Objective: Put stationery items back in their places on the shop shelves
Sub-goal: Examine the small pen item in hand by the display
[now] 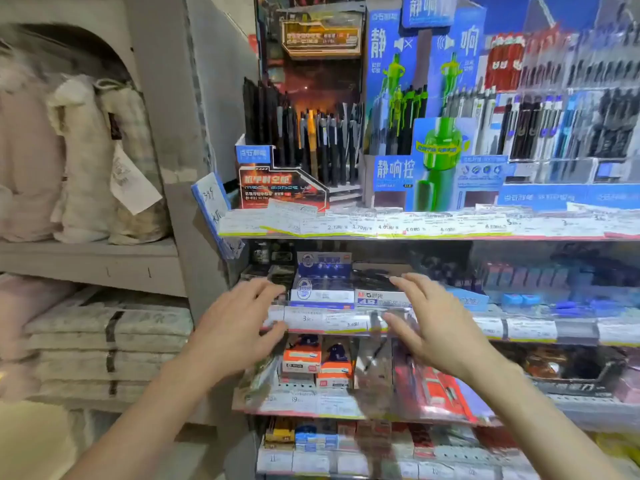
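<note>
Both hands spread, holding nothing; blue-white box (322,289) sits between left hand (239,323) and right hand (429,323), nearer the left.

Upper centre: pen display stand (304,147) on the top shelf (415,225), poster-backed pen display (433,133) to its right. Mid-frame below: eraser boxes (323,282). Far left: folded towels (107,344) under stuffed bags (86,161).

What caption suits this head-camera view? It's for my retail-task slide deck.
Both open hands, left hand and right hand, reach toward the blue-and-white box on the second shelf.
</note>
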